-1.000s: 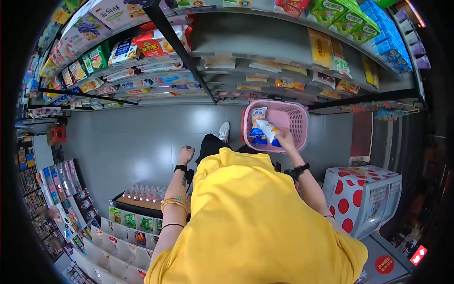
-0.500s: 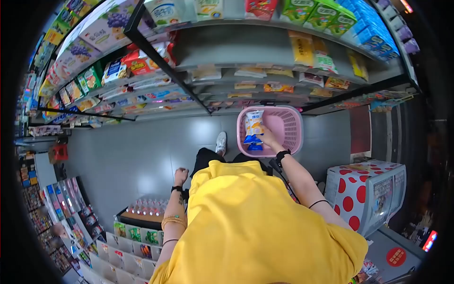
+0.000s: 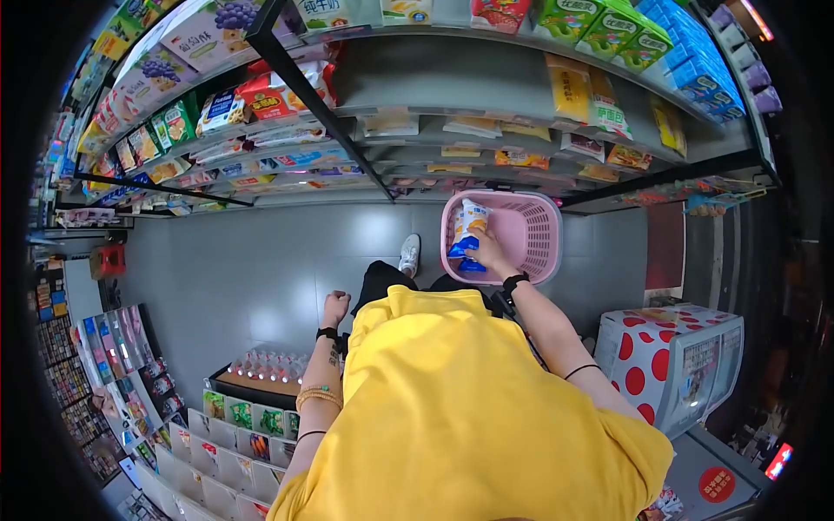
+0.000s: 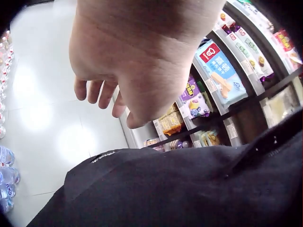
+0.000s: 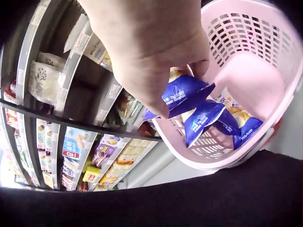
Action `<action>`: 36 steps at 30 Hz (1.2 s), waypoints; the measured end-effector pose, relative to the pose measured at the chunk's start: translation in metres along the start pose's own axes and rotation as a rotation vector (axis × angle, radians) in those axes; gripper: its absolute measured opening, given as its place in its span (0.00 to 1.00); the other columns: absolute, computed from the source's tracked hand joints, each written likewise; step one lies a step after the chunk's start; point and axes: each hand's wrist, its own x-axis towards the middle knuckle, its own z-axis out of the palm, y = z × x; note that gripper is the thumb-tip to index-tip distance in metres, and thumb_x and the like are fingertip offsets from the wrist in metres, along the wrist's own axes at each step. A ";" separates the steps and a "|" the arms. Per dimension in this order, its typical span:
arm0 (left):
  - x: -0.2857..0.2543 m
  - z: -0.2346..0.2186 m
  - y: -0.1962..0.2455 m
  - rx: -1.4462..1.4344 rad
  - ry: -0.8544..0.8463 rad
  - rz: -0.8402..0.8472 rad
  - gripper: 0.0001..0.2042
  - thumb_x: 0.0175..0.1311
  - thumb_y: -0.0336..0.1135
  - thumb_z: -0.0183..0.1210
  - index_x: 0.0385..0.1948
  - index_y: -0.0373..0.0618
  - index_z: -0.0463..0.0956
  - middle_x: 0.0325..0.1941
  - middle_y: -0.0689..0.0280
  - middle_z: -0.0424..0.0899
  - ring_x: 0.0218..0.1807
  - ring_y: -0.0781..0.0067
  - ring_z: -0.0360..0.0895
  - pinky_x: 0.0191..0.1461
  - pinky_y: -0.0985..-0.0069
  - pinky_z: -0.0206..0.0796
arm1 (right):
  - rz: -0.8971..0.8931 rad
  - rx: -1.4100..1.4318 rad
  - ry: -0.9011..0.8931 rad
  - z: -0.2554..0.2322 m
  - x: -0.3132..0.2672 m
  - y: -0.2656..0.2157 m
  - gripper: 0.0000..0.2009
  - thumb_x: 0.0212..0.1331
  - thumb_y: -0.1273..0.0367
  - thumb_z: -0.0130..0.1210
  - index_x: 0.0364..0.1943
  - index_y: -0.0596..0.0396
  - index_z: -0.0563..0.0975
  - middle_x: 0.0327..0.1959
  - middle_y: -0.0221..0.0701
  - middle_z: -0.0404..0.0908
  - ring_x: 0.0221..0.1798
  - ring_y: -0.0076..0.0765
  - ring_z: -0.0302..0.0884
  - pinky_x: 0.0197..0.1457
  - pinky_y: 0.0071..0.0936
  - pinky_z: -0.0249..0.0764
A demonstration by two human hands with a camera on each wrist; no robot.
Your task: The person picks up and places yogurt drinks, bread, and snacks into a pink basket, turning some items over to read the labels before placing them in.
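In the head view, my right hand (image 3: 488, 250) reaches into a pink plastic basket (image 3: 543, 239) and grips a white-and-blue snack bag (image 3: 473, 217) near its left side. The right wrist view shows the blue end of this bag (image 5: 187, 94) under my curled fingers; much of the rest is hidden behind the hand. Beneath it, similar blue-ended bags (image 5: 206, 118) lie in the basket (image 5: 246, 71). My left hand (image 3: 336, 306) hangs beside the body over the floor with nothing in it, its fingers (image 4: 94, 90) loosely bent in the left wrist view.
Shelves of packaged snacks (image 3: 269, 91) and drink cartons (image 3: 599, 30) rise in front. A red-dotted white freezer (image 3: 634, 365) stands at the right. Behind on the left are bottles (image 3: 269, 366) and a divided rack (image 3: 226, 438). My shoe (image 3: 410, 254) is left of the basket.
My right hand has moved the snack bag left and lower into the basket, over the other bags, turning it from a slant to nearly straight. The left hand stays hanging at the side.
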 end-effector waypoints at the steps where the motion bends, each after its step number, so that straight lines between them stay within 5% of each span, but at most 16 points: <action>1: -0.002 -0.003 0.002 0.006 -0.003 -0.014 0.23 0.57 0.47 0.58 0.47 0.38 0.79 0.53 0.44 0.78 0.57 0.46 0.74 0.61 0.63 0.67 | -0.025 0.023 -0.014 -0.003 0.000 -0.004 0.35 0.45 0.60 0.68 0.63 0.38 0.70 0.58 0.47 0.72 0.61 0.56 0.69 0.65 0.43 0.66; 6: 0.001 0.008 -0.022 -0.021 -0.017 -0.073 0.22 0.56 0.47 0.59 0.46 0.37 0.79 0.50 0.43 0.80 0.55 0.47 0.76 0.60 0.63 0.68 | -0.067 -0.369 -0.208 -0.014 -0.014 -0.021 0.29 0.50 0.57 0.63 0.61 0.31 0.71 0.64 0.43 0.68 0.67 0.60 0.58 0.68 0.47 0.61; 8: -0.011 0.006 -0.019 -0.010 0.003 -0.036 0.22 0.56 0.45 0.60 0.42 0.33 0.80 0.40 0.45 0.84 0.49 0.48 0.81 0.55 0.64 0.71 | -0.119 -0.363 -0.225 -0.011 -0.014 -0.017 0.29 0.52 0.57 0.62 0.62 0.29 0.71 0.64 0.46 0.66 0.66 0.61 0.58 0.69 0.49 0.59; 14: -0.019 0.008 -0.027 -0.031 -0.046 -0.055 0.21 0.56 0.44 0.59 0.42 0.31 0.80 0.42 0.45 0.84 0.49 0.49 0.81 0.55 0.65 0.71 | -0.203 -0.389 -0.221 -0.017 -0.016 -0.028 0.28 0.52 0.58 0.63 0.62 0.31 0.73 0.64 0.52 0.63 0.67 0.65 0.55 0.71 0.50 0.55; 17: -0.013 0.005 -0.022 -0.035 -0.040 -0.055 0.21 0.56 0.43 0.59 0.41 0.32 0.80 0.40 0.45 0.84 0.48 0.49 0.81 0.54 0.65 0.71 | -0.263 -0.261 -0.132 -0.066 -0.018 -0.063 0.23 0.53 0.61 0.63 0.56 0.42 0.78 0.57 0.48 0.72 0.61 0.56 0.67 0.64 0.45 0.65; 19: -0.007 0.006 -0.024 -0.041 -0.011 -0.029 0.20 0.55 0.44 0.59 0.41 0.33 0.80 0.39 0.45 0.84 0.47 0.48 0.81 0.54 0.65 0.71 | -0.290 0.207 -0.089 -0.137 -0.027 -0.112 0.17 0.54 0.64 0.61 0.49 0.51 0.81 0.45 0.41 0.79 0.49 0.43 0.77 0.51 0.37 0.74; 20: -0.001 0.007 -0.028 -0.047 -0.017 -0.025 0.20 0.56 0.44 0.59 0.41 0.33 0.80 0.40 0.45 0.84 0.47 0.48 0.81 0.54 0.64 0.71 | -0.456 0.250 0.166 -0.182 -0.042 -0.146 0.14 0.54 0.67 0.61 0.45 0.54 0.81 0.34 0.36 0.81 0.37 0.34 0.79 0.42 0.33 0.75; 22: 0.013 0.010 -0.032 -0.057 -0.029 -0.017 0.21 0.56 0.44 0.59 0.42 0.33 0.80 0.40 0.45 0.84 0.48 0.48 0.81 0.54 0.64 0.71 | -0.632 0.184 0.574 -0.257 -0.048 -0.178 0.04 0.51 0.73 0.60 0.31 0.57 0.79 0.30 0.36 0.78 0.35 0.42 0.77 0.41 0.35 0.73; 25: 0.018 0.010 -0.019 -0.042 -0.039 -0.024 0.21 0.56 0.44 0.59 0.43 0.33 0.80 0.43 0.46 0.84 0.49 0.48 0.80 0.55 0.64 0.71 | -0.553 0.012 1.000 -0.339 -0.037 -0.180 0.03 0.50 0.73 0.60 0.29 0.55 0.79 0.31 0.37 0.77 0.39 0.46 0.75 0.46 0.39 0.70; 27: 0.018 0.009 -0.008 -0.045 -0.038 -0.011 0.21 0.56 0.44 0.59 0.43 0.33 0.80 0.43 0.46 0.84 0.49 0.49 0.80 0.55 0.64 0.71 | -0.403 -0.282 1.145 -0.377 -0.029 -0.178 0.16 0.48 0.66 0.65 0.42 0.52 0.78 0.44 0.39 0.74 0.46 0.51 0.70 0.56 0.43 0.65; 30: 0.012 0.009 0.008 -0.091 -0.028 0.000 0.20 0.56 0.43 0.60 0.43 0.33 0.80 0.41 0.45 0.84 0.48 0.50 0.81 0.54 0.65 0.71 | -0.154 -0.431 0.928 -0.398 0.002 -0.163 0.37 0.46 0.49 0.66 0.59 0.54 0.69 0.51 0.48 0.71 0.57 0.56 0.66 0.57 0.48 0.68; 33: 0.000 0.006 0.022 -0.129 -0.018 0.003 0.20 0.56 0.42 0.60 0.42 0.33 0.79 0.40 0.46 0.84 0.47 0.50 0.82 0.53 0.66 0.72 | 0.069 -0.458 0.655 -0.388 0.033 -0.155 0.44 0.44 0.42 0.64 0.62 0.54 0.66 0.54 0.51 0.69 0.63 0.60 0.62 0.59 0.50 0.68; 36: 0.009 0.021 -0.009 -0.145 -0.001 -0.001 0.20 0.56 0.42 0.60 0.42 0.32 0.79 0.40 0.46 0.84 0.46 0.50 0.82 0.52 0.65 0.72 | 0.132 -0.557 0.668 -0.376 0.044 -0.155 0.45 0.43 0.42 0.64 0.63 0.54 0.64 0.56 0.53 0.66 0.64 0.64 0.60 0.60 0.52 0.67</action>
